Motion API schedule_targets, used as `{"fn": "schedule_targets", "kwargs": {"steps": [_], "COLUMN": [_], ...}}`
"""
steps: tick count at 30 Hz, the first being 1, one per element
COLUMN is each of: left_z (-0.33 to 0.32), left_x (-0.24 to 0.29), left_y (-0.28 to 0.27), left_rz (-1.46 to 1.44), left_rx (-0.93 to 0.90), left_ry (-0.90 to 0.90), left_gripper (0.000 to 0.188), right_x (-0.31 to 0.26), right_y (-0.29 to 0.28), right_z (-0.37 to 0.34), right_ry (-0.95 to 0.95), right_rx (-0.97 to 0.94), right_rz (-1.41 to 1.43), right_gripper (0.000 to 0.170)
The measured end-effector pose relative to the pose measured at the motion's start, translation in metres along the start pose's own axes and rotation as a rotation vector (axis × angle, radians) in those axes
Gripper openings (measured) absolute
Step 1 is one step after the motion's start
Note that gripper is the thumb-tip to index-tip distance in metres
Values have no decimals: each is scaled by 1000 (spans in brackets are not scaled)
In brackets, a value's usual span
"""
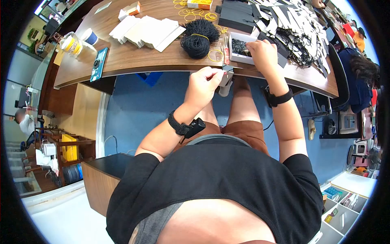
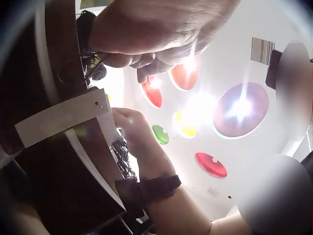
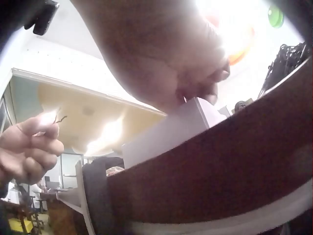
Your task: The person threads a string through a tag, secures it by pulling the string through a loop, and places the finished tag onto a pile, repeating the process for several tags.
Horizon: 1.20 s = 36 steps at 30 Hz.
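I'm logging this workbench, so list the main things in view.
Table: one, brown, ahead
Phone: one, teal, left
Containers: two, mixed colours, left
Card stacks: several, white, left
Cord bundle: one, black, centre
Bands: many, yellow, near bundle
Small boxes: two, orange-white, far side
Open box: one, white, near edge
Flat box: one, black, beyond it
Tags: many, black-white, right
Floor: one, blue, below
People: several, mixed clothing, background
Left hand: one, bare, pinching dark strand, near table edge
Right hand: one, bare, at open box

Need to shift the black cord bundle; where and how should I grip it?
Grip the black cord bundle across its middle, at the yellow band, probably from above: it looks gathered there but splays loosely on the far side.
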<state>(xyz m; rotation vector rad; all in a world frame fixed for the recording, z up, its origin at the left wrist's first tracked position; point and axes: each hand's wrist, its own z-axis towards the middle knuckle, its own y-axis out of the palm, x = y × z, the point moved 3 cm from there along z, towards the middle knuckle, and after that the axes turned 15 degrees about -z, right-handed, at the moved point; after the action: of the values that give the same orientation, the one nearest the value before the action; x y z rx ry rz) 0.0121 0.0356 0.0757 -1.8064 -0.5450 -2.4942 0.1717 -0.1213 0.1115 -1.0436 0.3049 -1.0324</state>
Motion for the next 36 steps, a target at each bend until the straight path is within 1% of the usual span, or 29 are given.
{"fn": "schedule_targets", "kwargs": {"steps": [3, 6, 9, 10, 11, 13, 15, 16, 20, 26, 29, 36], "left_z": [2, 2, 1, 1, 2, 0, 0, 0, -3, -5, -6, -6], "left_x": [-2, 2, 6, 9, 11, 15, 18, 19, 22, 25, 25, 24], "left_y": [2, 4, 7, 8, 8, 10, 13, 14, 17, 17, 17, 17], "left_rz": [-103, -189, -278, -291, -305, -304, -278, -275, -262, -279, -275, -289], "left_rx": [36, 75, 113, 112, 111, 112, 115, 107, 75, 38, 39, 38], "left_ry": [-26, -98, -127, -129, -131, -124, -96, -94, -83, -98, -89, -75], "left_gripper": [15, 14, 13, 13, 13, 14, 14, 14, 14, 15, 15, 13], "right_x": [2, 5, -3, -15, -25, -42, -54, -57, -66, -70, -66, -66], "right_y": [-12, -38, -56, -64, -59, -56, -62, -63, -63, -61, -64, -62], "right_z": [-4, -9, -25, -34, -43, -57, -63, -65, -68, -69, -69, -70], "right_ry": [0, 92, 189, 303, 341, 388, 383, 374, 386, 415, 417, 429], "right_rx": [284, 582, 502, 292, 120, -286, -374, -399, -419, -459, -404, -443], "right_rz": [5, 116, 514, 841, 1112, 1589, 1722, 1771, 1775, 1878, 1893, 1872], "right_gripper": [12, 9, 10, 17, 23, 25, 24, 24, 24, 24, 23, 25]}}
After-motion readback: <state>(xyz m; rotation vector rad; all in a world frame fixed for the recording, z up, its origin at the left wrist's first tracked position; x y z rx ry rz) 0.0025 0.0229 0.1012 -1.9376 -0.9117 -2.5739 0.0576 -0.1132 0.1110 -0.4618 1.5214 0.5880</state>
